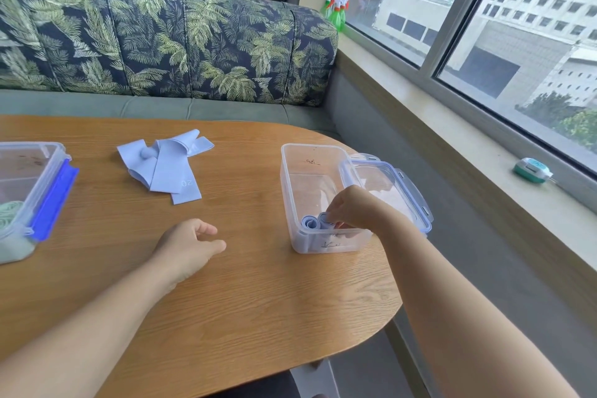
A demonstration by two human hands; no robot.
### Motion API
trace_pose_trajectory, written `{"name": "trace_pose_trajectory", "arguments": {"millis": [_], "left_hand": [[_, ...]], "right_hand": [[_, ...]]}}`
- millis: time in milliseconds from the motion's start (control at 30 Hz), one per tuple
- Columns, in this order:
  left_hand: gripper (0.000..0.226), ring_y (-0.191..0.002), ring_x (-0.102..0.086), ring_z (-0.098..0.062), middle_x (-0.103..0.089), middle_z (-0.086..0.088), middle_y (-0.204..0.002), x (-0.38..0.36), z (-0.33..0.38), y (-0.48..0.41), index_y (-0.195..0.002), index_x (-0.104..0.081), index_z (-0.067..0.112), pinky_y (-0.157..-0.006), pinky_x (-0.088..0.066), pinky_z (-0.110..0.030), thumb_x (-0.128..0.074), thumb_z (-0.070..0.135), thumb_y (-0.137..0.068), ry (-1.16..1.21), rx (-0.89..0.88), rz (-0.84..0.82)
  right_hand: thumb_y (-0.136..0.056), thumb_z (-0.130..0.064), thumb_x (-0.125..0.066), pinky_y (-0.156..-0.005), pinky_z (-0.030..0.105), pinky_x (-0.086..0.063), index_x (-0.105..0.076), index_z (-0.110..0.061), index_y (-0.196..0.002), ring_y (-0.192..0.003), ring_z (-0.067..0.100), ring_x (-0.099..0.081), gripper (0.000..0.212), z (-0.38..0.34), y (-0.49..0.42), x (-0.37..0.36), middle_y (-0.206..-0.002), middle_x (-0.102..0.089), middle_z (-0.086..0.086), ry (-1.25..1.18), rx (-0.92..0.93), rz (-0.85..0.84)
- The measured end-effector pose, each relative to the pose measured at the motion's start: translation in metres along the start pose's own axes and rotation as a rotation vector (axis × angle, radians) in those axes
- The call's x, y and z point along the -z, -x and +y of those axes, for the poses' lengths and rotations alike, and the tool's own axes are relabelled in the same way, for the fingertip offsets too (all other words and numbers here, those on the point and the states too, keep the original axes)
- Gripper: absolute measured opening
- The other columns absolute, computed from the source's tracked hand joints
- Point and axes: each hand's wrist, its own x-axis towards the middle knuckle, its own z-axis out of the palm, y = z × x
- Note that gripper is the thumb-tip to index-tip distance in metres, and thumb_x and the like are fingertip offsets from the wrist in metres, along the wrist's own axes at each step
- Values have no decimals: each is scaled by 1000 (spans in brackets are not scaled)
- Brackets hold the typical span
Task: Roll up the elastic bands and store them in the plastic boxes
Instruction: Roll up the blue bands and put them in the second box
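- Right hand (350, 208) was down inside the clear plastic box (290, 191), fingers curled and pinching a blue roll (324, 218) of elastic band; part of the pinch was hidden behind the knuckles
- A second blue roll (308, 222) stood touching the held one, on its left, at the near end of the box; the far end of the box beyond the grip held nothing
- Box lid (397, 184) lay detached just right of the grip, against the box's right wall
- Left hand (190, 244) rested on the wooden table (242, 300), well left of the grip, fingers loosely curled, holding nothing
- Unrolled blue bands (168, 168) lay in a flat heap beyond the left hand, well apart from the box
- Blue-lidded box (35, 178) at far left held green rolls (11, 220)
- Step in hand, as judged: storing a finished roll, seating it next to the one already placed
- Next move calls for: letting go without the coil springing open, so press it snug against its neighbour or the wall before lifting the fingers out; then reach across to the heap, draw one band free and roll it
- Task judged partly done; several bands not yet rolled
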Motion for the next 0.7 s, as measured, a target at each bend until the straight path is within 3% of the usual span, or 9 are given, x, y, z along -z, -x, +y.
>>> {"name": "trace_pose_trajectory", "arguments": {"millis": [100,233,467,600,700], "left_hand": [[27,-103,-51,-15,-58,-2,-119,0,-1,0,-111,-64,18,-83,-36,-27,-72,20,-85,-6,-1,7],[27,-102,-50,-15,-58,-1,-118,0,0,0,-111,-64,19,-83,-36,-27,-72,21,-85,-27,2,15],[26,-105,-52,-16,-60,-2,-118,-1,-3,-4,-109,-65,21,-84,-39,-28,-73,22,-83,-37,17,26],[25,-104,-52,-17,-59,-3,-119,-1,-5,-5,-107,-66,20,-84,-39,-28,-73,22,-83,-51,10,32],[24,-101,-51,-17,-54,-3,-121,-2,-4,-4,-106,-66,20,-83,-38,-27,-73,21,-83,-72,3,34]], "right_hand": [[-86,-9,-63,-84,38,-59,-70,6,-103,-72,18,-63,24,1,-2,2,-93,-74,15,-52,-24,-3],[-91,-7,-60,-60,22,-53,-67,1,-111,-68,16,-61,23,1,-4,8,-89,-65,9,-81,-41,-46],[-93,-7,-57,-58,21,-53,-62,-12,-93,-72,18,-63,7,0,-4,10,-91,-65,9,-27,-31,-65],[-92,-7,-55,-56,22,-51,-61,-11,-95,-74,20,-64,8,-2,-5,11,-92,-67,10,20,-38,-55],[-93,-7,-49,-66,28,-53,-60,-7,-87,-82,23,-71,13,-3,-3,10,-98,-72,16,118,-12,-95]]}}
